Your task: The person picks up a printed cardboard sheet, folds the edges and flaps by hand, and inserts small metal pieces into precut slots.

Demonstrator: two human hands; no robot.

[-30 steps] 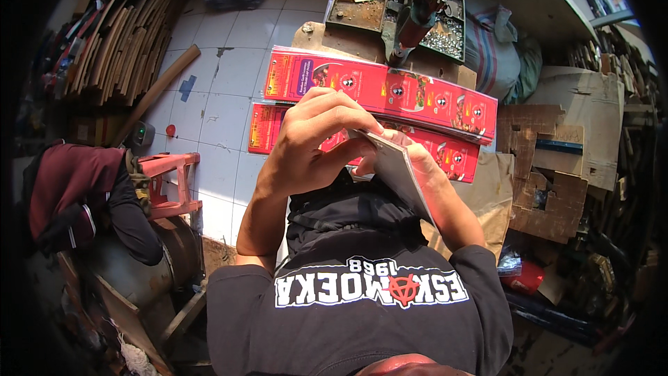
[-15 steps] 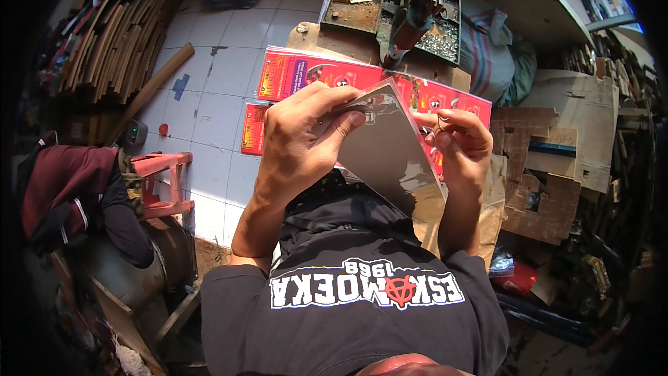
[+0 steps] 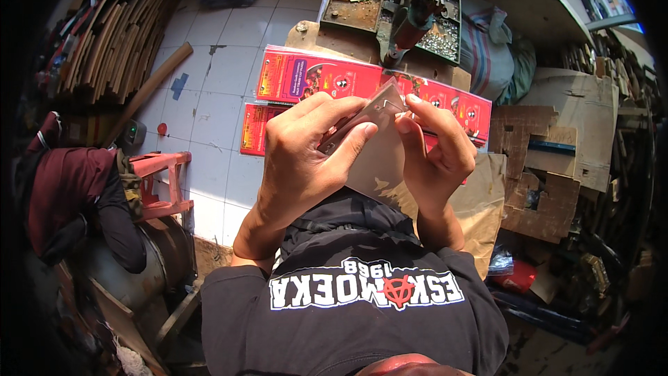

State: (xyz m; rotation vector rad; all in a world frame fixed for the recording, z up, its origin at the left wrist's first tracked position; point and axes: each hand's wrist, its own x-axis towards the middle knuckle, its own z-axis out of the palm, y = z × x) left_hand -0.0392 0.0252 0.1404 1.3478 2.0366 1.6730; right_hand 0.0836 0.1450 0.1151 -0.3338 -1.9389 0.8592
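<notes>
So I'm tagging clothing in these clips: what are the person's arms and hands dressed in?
Both forearms are bare, and the left hand and right hand wear no gloves; no rings, watch or bands can be made out. The short sleeves of a black T-shirt end near the elbows. The shirt carries white lettering and a small red round emblem.

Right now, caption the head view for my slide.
Both hands, left hand and right hand, grip a grey cardboard sheet above red printed sheets on tiles.

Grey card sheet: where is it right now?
Head view, centre: the grey card sheet is held up between the left hand and right hand, above the red printed sheets on the floor.
</notes>
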